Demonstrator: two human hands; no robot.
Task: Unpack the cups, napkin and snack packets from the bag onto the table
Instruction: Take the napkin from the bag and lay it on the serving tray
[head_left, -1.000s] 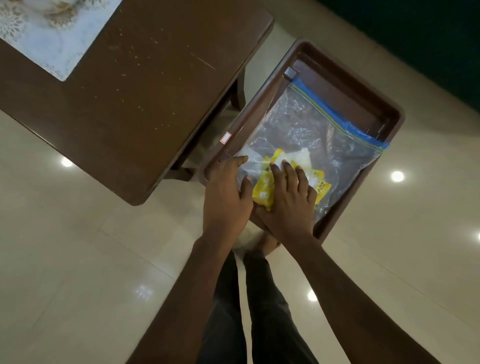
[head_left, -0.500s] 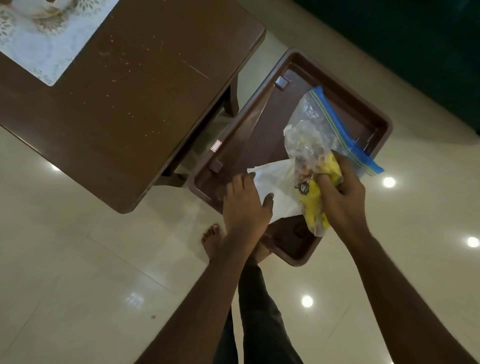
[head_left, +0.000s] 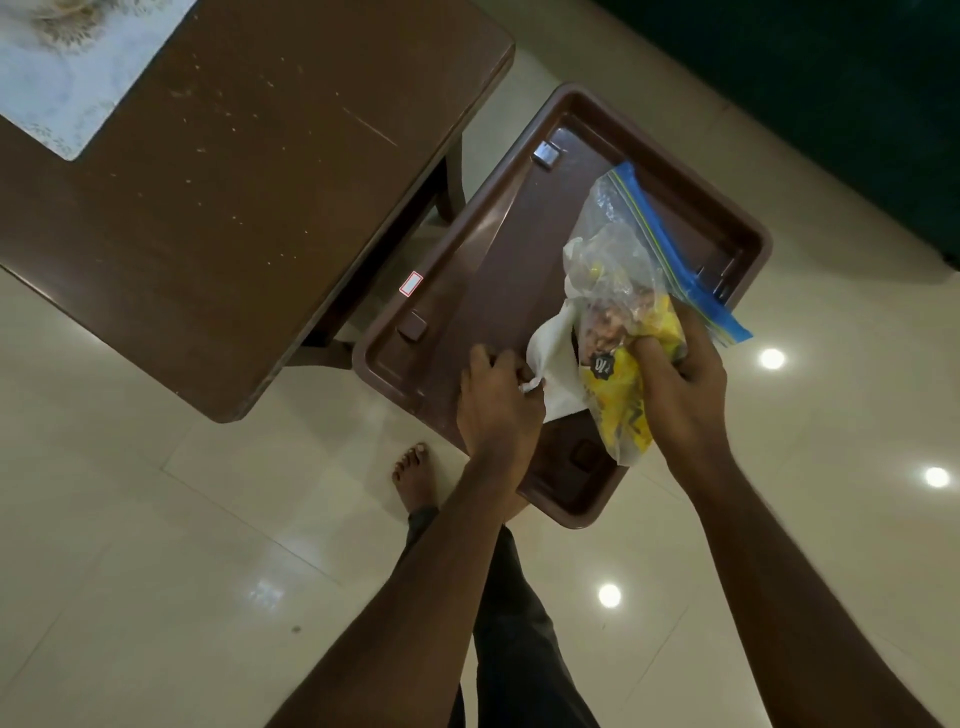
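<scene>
A clear zip bag (head_left: 618, 244) with a blue seal strip is lifted off the brown tray (head_left: 498, 249). My right hand (head_left: 680, 384) grips the bag around the yellow snack packets (head_left: 623, 410) inside it. A white napkin (head_left: 556, 358) hangs at the bag's left side, and my left hand (head_left: 493, 400) pinches its lower corner. Whether the napkin is inside or outside the plastic I cannot tell. No cups show through the crumpled plastic.
The brown wooden table (head_left: 234, 197) stands to the left, with a pale patterned mat (head_left: 67, 73) at its far left corner. The tray sits lower, beside the table. Glossy floor tiles surround it, and my bare foot (head_left: 413, 473) is below.
The bag lay flat in the tray under both hands. My right hand has since bunched it up and lifted it, and my left hand has closed on the napkin's corner.
</scene>
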